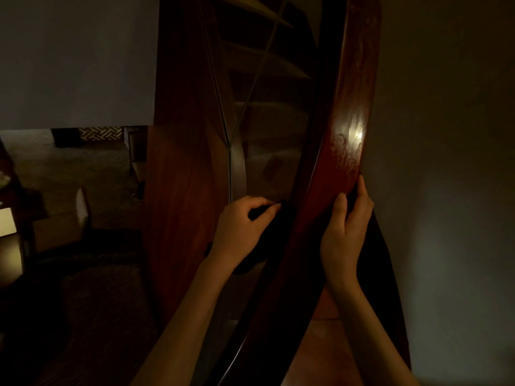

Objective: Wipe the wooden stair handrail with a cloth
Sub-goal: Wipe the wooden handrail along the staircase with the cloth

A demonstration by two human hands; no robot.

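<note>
A glossy reddish wooden handrail [348, 129] curves up through the right middle of the dim view, a bright glint on it. My left hand [241, 227] grips a dark cloth [267, 238] against the rail's left side, fingers curled over it. On the rail's right edge, my right hand [345, 232] holds on, thumb on the top face and fingers wrapped round the far side. The cloth is almost black and its outline is hard to make out.
A glass panel [267, 151] with thin metal seams stands left of the rail, with a broad wooden post [181, 162] beyond it. Stair treads [264, 54] show through the glass. A plain wall [446, 162] fills the right. Furniture [11, 224] stands on the floor at lower left.
</note>
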